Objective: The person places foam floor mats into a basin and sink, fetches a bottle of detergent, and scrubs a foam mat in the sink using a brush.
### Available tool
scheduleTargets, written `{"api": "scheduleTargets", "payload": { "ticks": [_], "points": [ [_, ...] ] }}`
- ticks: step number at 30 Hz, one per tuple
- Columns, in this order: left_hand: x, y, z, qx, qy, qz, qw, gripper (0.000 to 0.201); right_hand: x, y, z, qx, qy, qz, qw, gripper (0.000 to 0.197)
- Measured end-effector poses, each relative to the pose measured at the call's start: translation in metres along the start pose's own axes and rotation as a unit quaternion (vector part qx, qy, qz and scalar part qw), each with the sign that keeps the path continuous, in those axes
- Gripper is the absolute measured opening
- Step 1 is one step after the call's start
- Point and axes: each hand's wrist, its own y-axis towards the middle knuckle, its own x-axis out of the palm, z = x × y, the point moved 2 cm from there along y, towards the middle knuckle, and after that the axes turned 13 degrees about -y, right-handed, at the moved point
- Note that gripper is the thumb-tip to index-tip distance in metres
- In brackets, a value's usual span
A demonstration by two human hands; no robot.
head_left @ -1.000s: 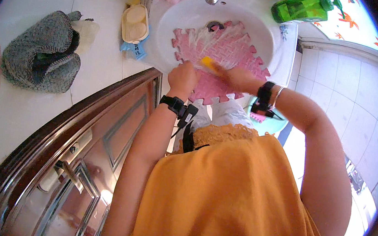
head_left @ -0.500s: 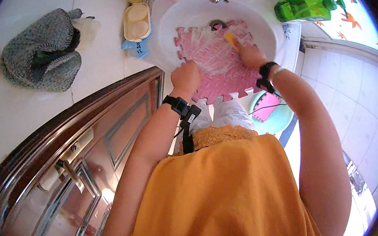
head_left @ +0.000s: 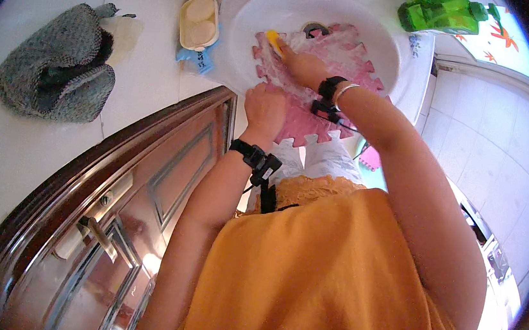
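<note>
We judge this scrubbing: our right hand (head_left: 304, 67) grips a small yellow scrubber (head_left: 274, 41), the soapy, pink foam mat (head_left: 350, 63) beneath; our left hand (head_left: 265, 109), seemingly clasping its edge, should steady the next stroke.

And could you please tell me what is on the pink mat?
On the pink mat are whitish suds; over it, the right hand holds a yellow item. The left hand is at its left edge. What the hands cover is hidden.
</note>
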Motion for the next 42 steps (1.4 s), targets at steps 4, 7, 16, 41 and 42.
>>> {"api": "scheduleTargets", "payload": {
  "ticks": [4,7,16,41,42],
  "points": [
    [-0.024,-0.007,0.004,0.042,-0.026,0.007,0.999,0.041,0.013,-0.001,0.008,-0.012,0.013,-0.021,1.000,0.054],
    [-0.022,-0.021,-0.001,0.059,-0.134,-0.061,0.987,0.059,-0.002,-0.027,-0.008,-0.096,0.015,-0.108,0.989,0.054],
    [-0.014,-0.031,0.000,0.118,-0.023,-0.162,0.980,0.089,0.011,0.022,0.007,0.036,-0.016,-0.098,0.994,0.059],
    [-0.024,0.013,-0.025,0.124,-0.075,-0.194,0.970,0.079,-0.020,0.004,-0.014,-0.122,-0.029,-0.179,0.976,0.055],
    [-0.025,0.015,-0.022,0.130,-0.076,-0.193,0.970,0.078,-0.017,0.015,-0.007,-0.079,-0.024,-0.136,0.987,0.056]
  ]
}}
